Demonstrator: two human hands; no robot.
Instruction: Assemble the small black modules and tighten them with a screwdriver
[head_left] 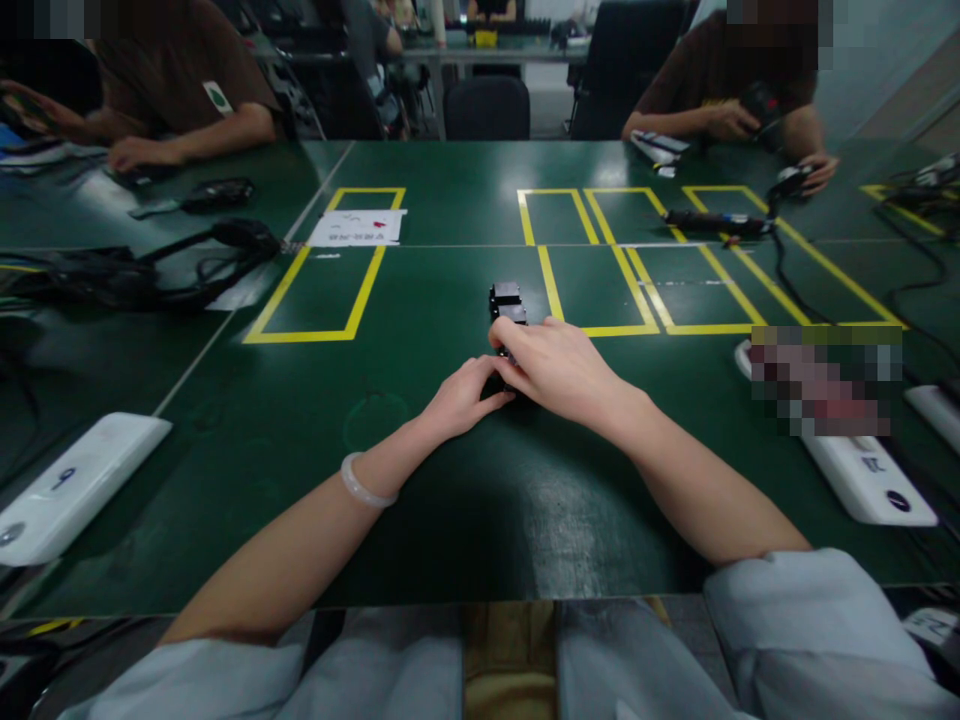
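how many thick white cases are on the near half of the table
3: the left case, left of the left hand; the right case, partly pixelated, right of the right hand; a third case, cut off by the picture's right edge. More may be hidden.

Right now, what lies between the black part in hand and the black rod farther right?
Yellow tape lines on the green tabletop, as the head view shows.

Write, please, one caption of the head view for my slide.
Left hand and right hand meet at a small black object over a green table with yellow outlines.
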